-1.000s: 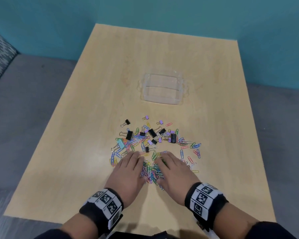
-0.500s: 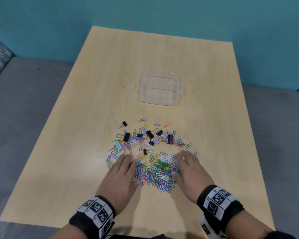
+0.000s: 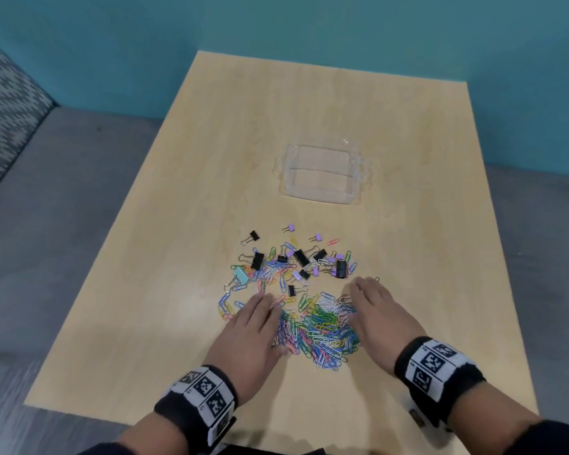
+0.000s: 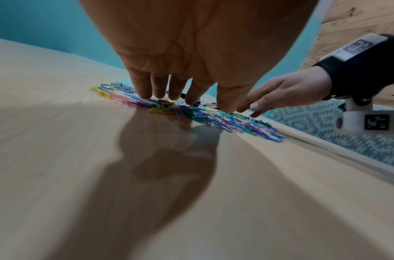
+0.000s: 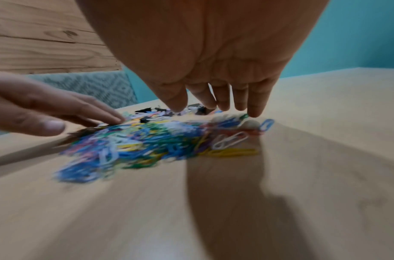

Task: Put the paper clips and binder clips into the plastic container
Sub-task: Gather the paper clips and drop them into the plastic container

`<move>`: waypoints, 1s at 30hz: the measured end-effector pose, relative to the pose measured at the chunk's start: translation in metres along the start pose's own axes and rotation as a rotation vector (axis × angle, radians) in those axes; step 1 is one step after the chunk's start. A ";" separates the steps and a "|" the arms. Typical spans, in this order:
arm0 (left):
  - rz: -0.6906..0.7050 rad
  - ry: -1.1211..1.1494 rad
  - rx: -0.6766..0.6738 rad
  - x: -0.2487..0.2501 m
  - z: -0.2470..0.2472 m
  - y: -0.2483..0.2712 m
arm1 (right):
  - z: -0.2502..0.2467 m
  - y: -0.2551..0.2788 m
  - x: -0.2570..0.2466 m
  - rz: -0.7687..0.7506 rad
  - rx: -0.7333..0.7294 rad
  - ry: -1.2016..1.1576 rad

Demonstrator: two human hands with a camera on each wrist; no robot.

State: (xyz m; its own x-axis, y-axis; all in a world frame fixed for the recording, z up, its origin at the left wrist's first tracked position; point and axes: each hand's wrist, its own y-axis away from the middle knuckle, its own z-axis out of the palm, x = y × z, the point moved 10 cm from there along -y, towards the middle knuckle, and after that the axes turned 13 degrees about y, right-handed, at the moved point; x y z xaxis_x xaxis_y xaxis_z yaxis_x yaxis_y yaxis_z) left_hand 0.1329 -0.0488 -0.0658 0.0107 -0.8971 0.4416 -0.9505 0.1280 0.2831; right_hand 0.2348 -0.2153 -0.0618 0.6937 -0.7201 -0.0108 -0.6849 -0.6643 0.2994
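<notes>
A heap of coloured paper clips [image 3: 319, 326] lies on the wooden table [image 3: 184, 192], with black, purple and mint binder clips [image 3: 301, 257] scattered just beyond it. The clear plastic container [image 3: 322, 174] stands farther back, with nothing in it. My left hand [image 3: 253, 320] lies flat on the left edge of the heap, its fingertips [image 4: 147, 95] touching clips. My right hand [image 3: 372, 307] lies flat on the heap's right edge with fingers straight [image 5: 253, 112]. The paper clips [image 5: 135, 140] spread between both hands. Neither hand holds anything.
A teal wall rises behind the table. Grey floor lies on both sides, and a patterned cushion [image 3: 4, 119] sits at the far left. Bare tabletop surrounds the container and lies to the left of the heap.
Both hands moved apart from the middle of the heap to its left and right edges, uncovering the paper clips between them. The right hand went farther right.
</notes>
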 end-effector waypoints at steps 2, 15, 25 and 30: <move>-0.018 -0.003 0.025 -0.006 -0.002 -0.006 | -0.009 -0.012 0.015 0.014 0.049 0.062; -0.012 -0.045 -0.034 -0.019 -0.001 -0.017 | 0.009 -0.018 0.023 -0.102 -0.179 0.241; -0.048 -0.070 -0.010 -0.017 -0.007 -0.035 | -0.007 -0.045 0.017 -0.198 -0.162 0.309; -0.035 -0.064 -0.020 -0.021 -0.006 -0.026 | -0.002 -0.026 0.019 -0.178 -0.117 0.302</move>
State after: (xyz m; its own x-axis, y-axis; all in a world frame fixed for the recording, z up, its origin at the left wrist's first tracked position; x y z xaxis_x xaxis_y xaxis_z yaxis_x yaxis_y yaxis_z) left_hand 0.1589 -0.0310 -0.0773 0.0229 -0.9262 0.3763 -0.9436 0.1044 0.3144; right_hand 0.2663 -0.2116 -0.0676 0.8461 -0.4921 0.2049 -0.5298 -0.7339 0.4252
